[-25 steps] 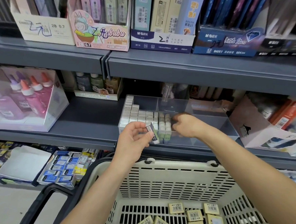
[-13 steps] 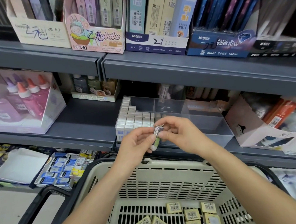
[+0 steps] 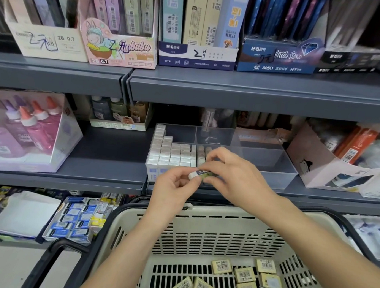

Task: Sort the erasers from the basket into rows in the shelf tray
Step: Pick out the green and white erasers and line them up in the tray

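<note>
change: eraser [image 3: 199, 174] swung from upright to flat since half a second ago | left hand [image 3: 172, 188] and right hand [image 3: 234, 176] both pinch it, just before shelf tray [image 3: 270, 169], above basket [image 3: 201, 225] | meaning: probably a handover to right for placing

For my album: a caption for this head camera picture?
Both hands hold one small white eraser between a clear plastic shelf tray and a beige plastic basket.

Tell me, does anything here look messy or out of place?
Only mildly. The loose erasers lie jumbled at odd angles in the basket, unlike the tidy rows in the clear tray. Both hands hold one eraser between them. Nothing looks damaged or spilled.
</note>
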`<state>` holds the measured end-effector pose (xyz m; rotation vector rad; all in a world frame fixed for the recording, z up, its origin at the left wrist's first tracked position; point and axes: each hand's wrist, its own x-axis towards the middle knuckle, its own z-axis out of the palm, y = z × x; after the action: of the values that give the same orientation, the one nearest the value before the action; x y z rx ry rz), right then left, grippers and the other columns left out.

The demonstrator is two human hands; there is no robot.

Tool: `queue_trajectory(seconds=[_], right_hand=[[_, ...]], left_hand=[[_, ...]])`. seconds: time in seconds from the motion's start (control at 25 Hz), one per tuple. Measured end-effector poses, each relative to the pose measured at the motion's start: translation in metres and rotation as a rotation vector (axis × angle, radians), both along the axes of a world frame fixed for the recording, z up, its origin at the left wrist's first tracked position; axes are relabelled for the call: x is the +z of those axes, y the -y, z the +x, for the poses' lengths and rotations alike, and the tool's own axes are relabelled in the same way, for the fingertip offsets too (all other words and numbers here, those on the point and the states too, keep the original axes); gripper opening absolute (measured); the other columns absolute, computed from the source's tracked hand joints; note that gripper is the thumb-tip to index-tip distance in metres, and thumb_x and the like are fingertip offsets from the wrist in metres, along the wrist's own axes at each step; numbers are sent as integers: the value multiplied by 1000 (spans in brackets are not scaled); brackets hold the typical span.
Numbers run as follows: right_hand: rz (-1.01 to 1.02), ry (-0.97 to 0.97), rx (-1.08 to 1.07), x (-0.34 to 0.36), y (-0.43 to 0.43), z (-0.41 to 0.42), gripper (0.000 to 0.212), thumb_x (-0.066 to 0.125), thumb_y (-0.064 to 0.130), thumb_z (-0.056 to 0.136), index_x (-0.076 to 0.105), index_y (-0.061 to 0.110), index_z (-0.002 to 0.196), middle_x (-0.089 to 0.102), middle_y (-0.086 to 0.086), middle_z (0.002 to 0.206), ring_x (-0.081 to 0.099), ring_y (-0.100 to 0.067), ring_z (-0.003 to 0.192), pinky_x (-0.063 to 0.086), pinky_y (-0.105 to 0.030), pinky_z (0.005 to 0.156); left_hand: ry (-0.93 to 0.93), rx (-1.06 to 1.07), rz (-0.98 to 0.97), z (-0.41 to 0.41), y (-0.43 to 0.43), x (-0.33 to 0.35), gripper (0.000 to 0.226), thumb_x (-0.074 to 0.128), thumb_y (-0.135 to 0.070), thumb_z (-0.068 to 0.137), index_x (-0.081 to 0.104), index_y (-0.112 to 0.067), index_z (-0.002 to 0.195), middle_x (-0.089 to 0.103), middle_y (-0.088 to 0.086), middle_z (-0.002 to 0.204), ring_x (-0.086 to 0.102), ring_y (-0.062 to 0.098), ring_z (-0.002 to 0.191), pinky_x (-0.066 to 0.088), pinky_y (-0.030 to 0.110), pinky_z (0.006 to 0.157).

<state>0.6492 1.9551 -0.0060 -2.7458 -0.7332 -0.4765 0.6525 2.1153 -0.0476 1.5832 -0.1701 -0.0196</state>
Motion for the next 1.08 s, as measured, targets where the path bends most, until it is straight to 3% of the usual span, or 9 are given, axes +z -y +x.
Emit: queue_trajectory(seconds=[0.2,0.36,0.44,0.56,0.64,0.72,0.84,1.0,1.08], right_hand=[[303,-179,-181,11,21,22,25,66,22,83,59,24,106,57,11,84,56,-11,74,46,-25,73],[149,-373,-273,13,33,42,16,59,26,88,58,25,103,65,9,81,62,-13,81,45,-24,74],[162,-497,-236,7,30,45,5,57,24,89,55,29,90,65,12,66,59,-5,66,45,-25,68],[135,-581,-207,2,29,46,12,54,20,87,51,30,81,58,12,50,49,0,48,41,-25,62],[65,-608,-206,1,29,45,8,56,23,83,54,27,89,66,9,71,58,-4,69,47,-28,72],[-65,-609,-207,-2,27,43,23,60,28,79,54,25,101,64,5,94,58,-15,90,47,-33,78],[-206,-560,-203,-7,24,42,32,60,29,82,53,19,111,64,-2,102,58,-24,96,44,-33,75],[-28,-515,-236,-1,30,31,42,60,26,86,49,21,126,59,4,125,54,-15,116,45,-36,96],[59,-360,-219,0,35,15,43,61,25,86,49,21,128,58,8,125,53,-8,114,43,-28,97]], left_hand=[[4,74,-29,2,-6,2,17,66,-9,83,63,-20,95,68,-5,92,63,2,81,53,21,78],[-5,178,-15,8,-16,3,14,63,-8,85,63,-17,96,64,-3,92,60,2,79,53,24,81],[-8,190,-29,10,-18,2,14,63,-8,86,63,-15,98,64,-2,92,60,-2,77,53,23,79],[-12,177,-22,11,-16,0,12,62,-8,87,63,-17,95,63,-3,90,60,-2,75,53,22,76],[-12,153,-16,11,-14,-3,13,62,-9,87,63,-20,92,63,-5,87,59,-3,74,53,20,71],[-11,138,-15,10,-13,-5,13,62,-9,87,62,-22,91,63,-5,86,59,-4,72,51,15,63],[-10,133,-6,8,-12,-7,13,62,-9,87,62,-21,92,63,-4,87,59,-5,72,50,13,60],[-19,158,-21,-1,-8,-5,14,61,-7,88,61,-20,91,64,0,90,61,0,76,51,15,60],[-15,140,-22,-10,-8,-3,14,60,-7,88,61,-20,91,65,3,90,62,6,78,50,15,57]])
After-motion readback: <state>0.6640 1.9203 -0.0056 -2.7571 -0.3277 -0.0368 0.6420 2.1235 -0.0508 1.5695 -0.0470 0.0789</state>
